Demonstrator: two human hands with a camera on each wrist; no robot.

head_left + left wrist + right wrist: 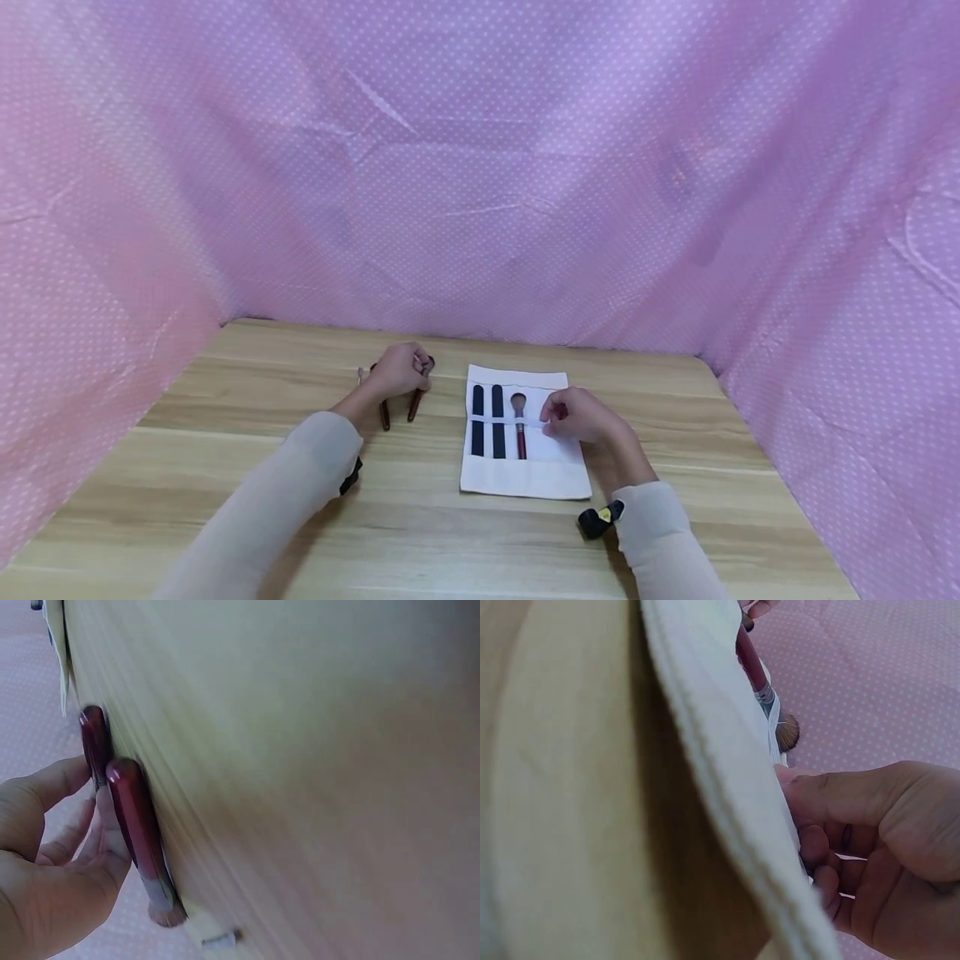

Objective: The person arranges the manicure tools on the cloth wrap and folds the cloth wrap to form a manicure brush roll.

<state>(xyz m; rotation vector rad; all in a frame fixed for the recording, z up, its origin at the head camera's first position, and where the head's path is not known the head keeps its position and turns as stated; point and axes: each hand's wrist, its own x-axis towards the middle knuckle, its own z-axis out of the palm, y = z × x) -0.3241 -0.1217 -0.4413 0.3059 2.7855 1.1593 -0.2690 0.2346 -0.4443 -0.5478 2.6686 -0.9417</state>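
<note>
In the head view my left hand [400, 370] is over the table's left half, thumb and fingertips pinching a makeup brush [415, 404] near its head. A second dark red makeup brush [137, 814] lies beside it, closer to the left wrist camera. At the right, a white fabric brush roll [525, 479] is spread flat. It holds two black strips [489, 421] and a red-handled brush [521, 442] under a white elastic band [532, 423]. My right hand [581, 415] pinches that band at the roll's right side, its other fingers curled; the fingertips are partly hidden by the roll in the right wrist view.
The wooden table [435, 550] is bounded by pink dotted cloth [480, 233] at the back and sides. Left of the left hand lies a small pale item [360, 375], too small to identify. A black wrist device [596, 523] sits at the right cuff.
</note>
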